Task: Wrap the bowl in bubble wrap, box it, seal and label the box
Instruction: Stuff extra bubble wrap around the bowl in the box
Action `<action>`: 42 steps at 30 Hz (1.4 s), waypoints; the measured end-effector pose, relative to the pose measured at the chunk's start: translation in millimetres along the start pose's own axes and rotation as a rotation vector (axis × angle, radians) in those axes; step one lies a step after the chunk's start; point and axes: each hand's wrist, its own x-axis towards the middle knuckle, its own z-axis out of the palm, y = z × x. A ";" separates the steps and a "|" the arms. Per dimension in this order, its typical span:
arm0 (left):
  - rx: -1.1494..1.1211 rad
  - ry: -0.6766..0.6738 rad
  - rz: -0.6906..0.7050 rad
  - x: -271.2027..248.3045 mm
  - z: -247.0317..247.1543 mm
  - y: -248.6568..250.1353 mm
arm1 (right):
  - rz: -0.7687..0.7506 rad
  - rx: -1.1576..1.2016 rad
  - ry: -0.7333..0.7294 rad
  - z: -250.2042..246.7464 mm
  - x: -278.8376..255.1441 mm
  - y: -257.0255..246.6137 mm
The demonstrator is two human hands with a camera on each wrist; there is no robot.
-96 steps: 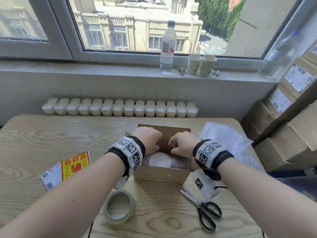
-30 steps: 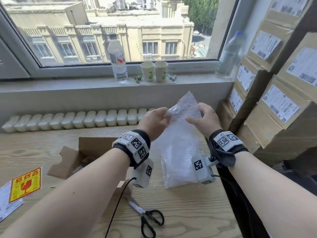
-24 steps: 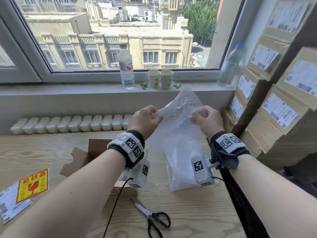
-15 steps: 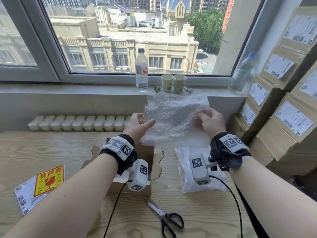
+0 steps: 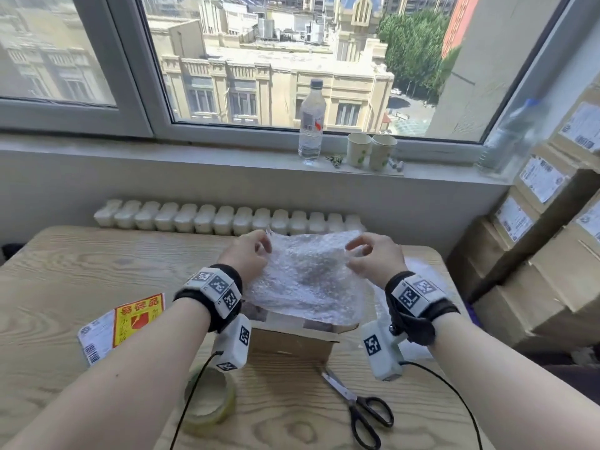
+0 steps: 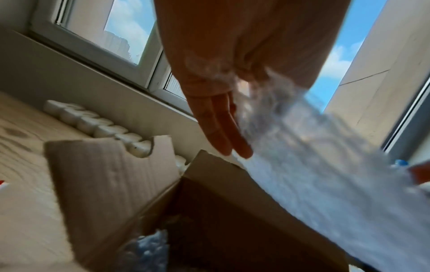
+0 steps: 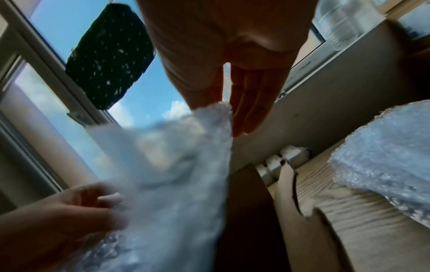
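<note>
Hands, left (image 5: 248, 256) and right (image 5: 376, 256), pinch bubble wrap sheet (image 5: 308, 277) stretched left-right over open box (image 5: 292, 344).

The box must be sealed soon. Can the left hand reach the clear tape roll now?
Probably not yet: the left hand pinches the bubble wrap sheet, though the clear tape roll lies uncovered nearby.

Sunlit window (image 5: 259, 60) above radiator (image 5: 227, 219); wooden table (image 5: 81, 261).
</note>
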 end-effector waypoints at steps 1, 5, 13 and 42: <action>0.014 -0.036 0.000 -0.3 -0.5 -6.0 | -0.002 -0.057 -0.042 6.8 -1.3 -0.3; 0.175 -0.146 0.036 -4.6 -3.3 -22.8 | 0.048 -0.315 -0.141 28.2 -4.3 3.8; 0.463 -0.296 0.174 -3.2 7.8 -41.9 | -0.126 -0.648 -0.344 65.9 -19.6 -11.8; 0.867 -0.558 0.574 35.9 63.3 -54.6 | -0.154 -0.890 -0.583 134.1 16.1 22.9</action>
